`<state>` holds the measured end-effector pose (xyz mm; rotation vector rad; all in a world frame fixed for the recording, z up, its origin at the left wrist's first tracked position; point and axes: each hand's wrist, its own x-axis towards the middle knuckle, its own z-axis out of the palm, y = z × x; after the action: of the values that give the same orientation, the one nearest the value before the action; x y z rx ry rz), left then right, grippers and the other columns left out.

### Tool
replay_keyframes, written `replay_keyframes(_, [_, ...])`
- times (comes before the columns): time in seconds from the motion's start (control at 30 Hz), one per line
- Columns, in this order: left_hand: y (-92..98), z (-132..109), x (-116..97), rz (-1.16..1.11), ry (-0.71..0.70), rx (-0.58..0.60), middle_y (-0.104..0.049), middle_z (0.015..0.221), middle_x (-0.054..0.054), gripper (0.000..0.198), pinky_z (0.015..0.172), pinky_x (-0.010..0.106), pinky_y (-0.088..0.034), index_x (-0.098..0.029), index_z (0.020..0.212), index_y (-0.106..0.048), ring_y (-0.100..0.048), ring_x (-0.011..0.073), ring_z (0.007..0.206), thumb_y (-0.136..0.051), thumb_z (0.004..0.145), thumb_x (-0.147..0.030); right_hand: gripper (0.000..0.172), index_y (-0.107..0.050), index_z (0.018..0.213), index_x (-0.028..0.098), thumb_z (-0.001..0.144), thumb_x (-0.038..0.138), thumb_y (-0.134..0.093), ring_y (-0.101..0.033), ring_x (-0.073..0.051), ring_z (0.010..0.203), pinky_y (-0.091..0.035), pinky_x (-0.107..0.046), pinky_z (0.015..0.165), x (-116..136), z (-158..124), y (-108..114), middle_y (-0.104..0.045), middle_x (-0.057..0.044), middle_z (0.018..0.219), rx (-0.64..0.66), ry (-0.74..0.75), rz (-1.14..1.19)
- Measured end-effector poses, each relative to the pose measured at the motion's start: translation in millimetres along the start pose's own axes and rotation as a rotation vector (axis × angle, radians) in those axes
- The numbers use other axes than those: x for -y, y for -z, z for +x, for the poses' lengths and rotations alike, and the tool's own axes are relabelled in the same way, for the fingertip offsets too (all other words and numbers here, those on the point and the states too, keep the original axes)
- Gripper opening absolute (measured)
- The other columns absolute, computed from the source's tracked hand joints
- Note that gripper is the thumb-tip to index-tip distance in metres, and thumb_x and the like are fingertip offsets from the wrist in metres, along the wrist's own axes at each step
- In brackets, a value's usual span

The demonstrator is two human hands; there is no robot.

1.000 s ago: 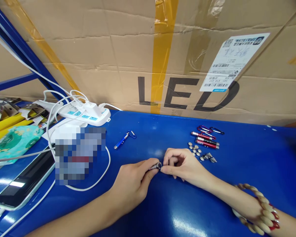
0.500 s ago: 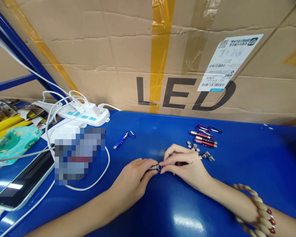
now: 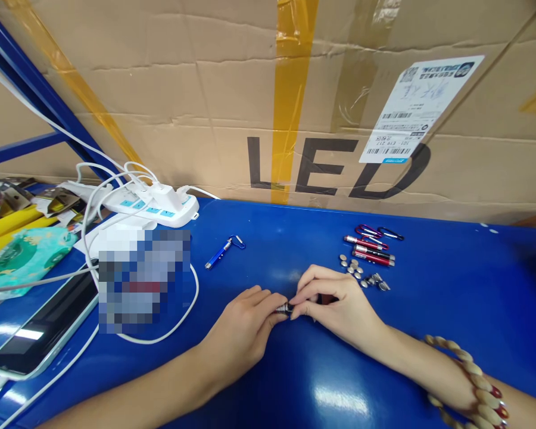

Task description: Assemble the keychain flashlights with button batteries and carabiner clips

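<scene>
My left hand (image 3: 243,330) and my right hand (image 3: 335,304) meet low on the blue table (image 3: 451,310), both pinching one small silver and dark cylinder (image 3: 284,308), a part of a tiny flashlight. Its far end is hidden under my right fingers. Behind my right hand lie several button cells (image 3: 352,267), some small metal parts (image 3: 377,282) and red mini flashlights (image 3: 371,250) with carabiner clips (image 3: 379,231). A blue mini flashlight (image 3: 220,253) lies alone further left.
A big cardboard box marked LED (image 3: 295,107) walls off the back. At left are a white power strip (image 3: 154,205) with cables, a phone (image 3: 40,330), a teal packet (image 3: 22,259) and yellow tubes (image 3: 4,223). A bead bracelet (image 3: 473,375) sits on my right wrist.
My right fingers have closed in further over the small cylinder and my left thumb has shifted along it. Both hands stay in the same spot.
</scene>
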<state>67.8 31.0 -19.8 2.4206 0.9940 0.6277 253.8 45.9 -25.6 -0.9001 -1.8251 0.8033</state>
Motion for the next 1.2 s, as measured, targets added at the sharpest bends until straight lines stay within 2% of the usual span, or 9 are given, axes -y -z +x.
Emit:
replay_keyframes(0.17, [-3.1,-2,0,0.019,-0.008,-0.077,-0.062,0.070,0.005,0.025,0.058,0.028,-0.044,-0.013,0.090,-0.060,-0.053,0.0190,0.062,-0.035,0.094,-0.013,0.015,-0.070,0.063,0.016,0.071,0.028,-0.073,-0.049,-0.006,0.045,-0.039,-0.019,0.040,3,-1,-2,-0.060,-0.001,0.062,-0.012,-0.114,0.041])
replay_keyframes(0.47, [-4.8,-1,0,0.191,-0.077,-0.173,-0.063,0.065,0.006,0.037,0.052,0.030,-0.048,-0.011,0.092,-0.062,-0.055,0.0192,0.055,-0.027,0.098,-0.023,0.021,-0.063,0.054,0.014,0.070,0.026,-0.070,-0.047,-0.005,0.042,-0.036,-0.019,0.041,9,3,-2,-0.054,0.002,0.056,0.105,-0.435,0.144])
replay_keyframes(0.63, [-6.2,0,-1,0.201,-0.085,-0.205,-0.068,0.074,0.008,0.029,0.063,0.034,-0.050,-0.011,0.098,-0.058,-0.060,0.0200,0.061,-0.031,0.098,-0.021,0.026,-0.058,0.053,0.014,0.066,0.032,-0.074,-0.045,-0.004,0.039,-0.034,-0.017,0.040,9,6,-1,-0.052,0.004,0.048,0.147,-0.544,0.212])
replay_keyframes(0.73, [-2.3,0,-3,0.044,0.021,-0.160,-0.069,0.089,0.006,0.016,0.070,0.033,-0.049,-0.016,0.101,-0.055,-0.060,0.0199,0.073,-0.040,0.095,-0.017,0.027,-0.060,0.061,0.015,0.066,0.038,-0.073,-0.040,-0.003,0.033,-0.029,-0.015,0.032,8,7,2,-0.051,0.006,0.042,0.180,-0.614,0.243])
replay_keyframes(0.87, [5.0,1,-6,-0.086,0.112,-0.120,-0.066,0.089,0.003,0.019,0.080,0.036,-0.044,-0.020,0.102,-0.054,-0.057,0.0186,0.077,-0.039,0.093,-0.010,0.034,-0.060,0.069,0.015,0.065,0.046,-0.072,-0.035,-0.003,0.025,-0.025,-0.014,0.023,7,10,6,-0.052,0.007,0.042,0.221,-0.689,0.292])
replay_keyframes(0.97, [7.6,2,-6,-0.137,0.096,-0.079,-0.064,0.086,0.002,0.021,0.083,0.034,-0.042,-0.019,0.100,-0.054,-0.056,0.0165,0.073,-0.037,0.093,-0.009,0.035,-0.060,0.072,0.015,0.066,0.048,-0.071,-0.038,-0.005,0.026,-0.030,-0.015,0.023,4,9,9,-0.051,0.007,0.045,0.251,-0.662,0.286])
replay_keyframes(1.03, [7.2,2,-4,-0.166,0.091,-0.055,-0.064,0.086,0.002,0.020,0.078,0.031,-0.045,-0.019,0.097,-0.054,-0.057,0.0166,0.075,-0.037,0.092,-0.010,0.033,-0.061,0.073,0.014,0.072,0.047,-0.067,-0.043,-0.006,0.030,-0.033,-0.016,0.024,3,9,11,-0.053,0.004,0.051,0.292,-0.569,0.220])
replay_keyframes(1.13, [4.4,1,-3,-0.215,0.096,-0.033,-0.063,0.087,0.004,0.018,0.072,0.026,-0.047,-0.019,0.093,-0.053,-0.059,0.0167,0.079,-0.038,0.091,-0.010,0.028,-0.064,0.072,0.014,0.085,0.037,-0.055,-0.053,-0.008,0.046,-0.042,-0.018,0.038,4,8,16,-0.056,-0.001,0.066,0.363,-0.196,-0.017])
replay_keyframes(1.2, [2.4,0,-4,-0.231,0.088,-0.044,-0.062,0.085,0.004,0.016,0.069,0.025,-0.048,-0.019,0.092,-0.051,-0.060,0.0155,0.075,-0.039,0.090,-0.009,0.030,-0.066,0.074,0.014,0.091,0.028,-0.046,-0.056,-0.009,0.056,-0.045,-0.020,0.049,8,7,19,-0.057,-0.003,0.070,0.401,0.051,-0.211])
